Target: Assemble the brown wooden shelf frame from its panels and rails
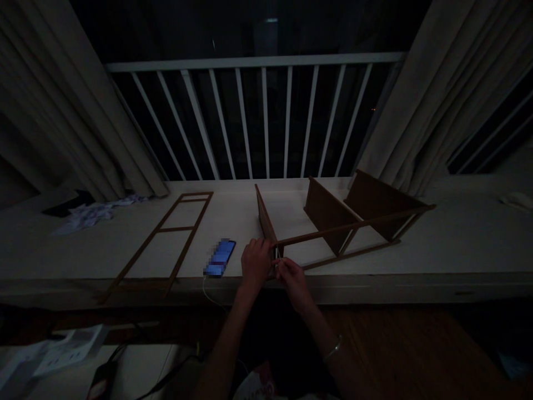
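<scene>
A brown wooden shelf unit (328, 232) lies on its side on the pale window ledge, one side frame facing up and several boards standing between the rails. At its near left corner, my left hand (256, 260) is closed around the end board and rail. Close beside it, my right hand (291, 278) pinches at the same corner. A thin light-coloured piece (278, 253) shows between the hands; its kind is too dark to tell. Left of my hands, a loose ladder-like wooden side frame (177, 229) lies flat, its near end reaching over the ledge's edge.
A lit phone (220, 258) with a white cable lies on the ledge (233, 211) left of my hands. Crumpled cloth (89, 214) is at the far left. White railings (264, 122) and curtains (433, 94) stand behind. A pale table (141, 364) with packaging (70, 350) is lower left.
</scene>
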The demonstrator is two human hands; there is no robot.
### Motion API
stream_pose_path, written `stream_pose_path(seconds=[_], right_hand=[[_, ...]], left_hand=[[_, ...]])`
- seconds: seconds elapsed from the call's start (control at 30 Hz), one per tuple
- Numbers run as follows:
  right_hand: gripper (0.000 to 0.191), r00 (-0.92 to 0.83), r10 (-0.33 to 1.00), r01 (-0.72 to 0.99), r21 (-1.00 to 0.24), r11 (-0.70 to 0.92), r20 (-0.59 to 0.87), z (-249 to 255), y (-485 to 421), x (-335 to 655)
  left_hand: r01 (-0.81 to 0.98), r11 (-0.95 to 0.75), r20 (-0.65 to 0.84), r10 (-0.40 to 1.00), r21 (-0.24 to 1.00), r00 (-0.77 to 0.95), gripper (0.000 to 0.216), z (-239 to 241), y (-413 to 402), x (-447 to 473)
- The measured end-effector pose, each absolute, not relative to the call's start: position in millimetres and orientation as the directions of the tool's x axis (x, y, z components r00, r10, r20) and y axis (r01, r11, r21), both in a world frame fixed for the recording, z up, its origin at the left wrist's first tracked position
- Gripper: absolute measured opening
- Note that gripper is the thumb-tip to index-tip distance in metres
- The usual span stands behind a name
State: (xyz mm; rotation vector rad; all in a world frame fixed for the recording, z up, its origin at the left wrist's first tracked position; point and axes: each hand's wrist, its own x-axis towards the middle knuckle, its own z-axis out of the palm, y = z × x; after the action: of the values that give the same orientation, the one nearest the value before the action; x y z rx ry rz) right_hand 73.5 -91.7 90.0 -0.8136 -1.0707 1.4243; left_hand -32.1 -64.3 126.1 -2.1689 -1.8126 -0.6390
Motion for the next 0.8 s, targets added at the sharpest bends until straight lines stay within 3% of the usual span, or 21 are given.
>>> stream_pose_path(seconds=[0.17,0.47,0.67,0.8], right_hand=[[0.029,-0.059,0.98,-0.079,-0.98,0.184,0.189,94,-94,80],[0.031,-0.073,0.976,0.188,-0.958,0.217,0.206,106,-96,86],[0.029,0.01,0.951,0.587,-0.772,0.244,0.308,108,-100,85],[0.034,0.02,0.951,0.643,-0.732,0.225,0.31,105,-97,85]], left_hand=[[0.979,-0.184,0.485,0.866,0.091,0.118,0.019,123,-63,-32],[0.981,-0.18,0.477,0.87,0.073,0.124,0.02,124,-64,-31],[0.981,-0.182,0.476,0.87,0.07,0.128,0.02,127,-65,-30],[0.979,-0.188,0.481,0.867,0.078,0.128,0.019,127,-65,-30]])
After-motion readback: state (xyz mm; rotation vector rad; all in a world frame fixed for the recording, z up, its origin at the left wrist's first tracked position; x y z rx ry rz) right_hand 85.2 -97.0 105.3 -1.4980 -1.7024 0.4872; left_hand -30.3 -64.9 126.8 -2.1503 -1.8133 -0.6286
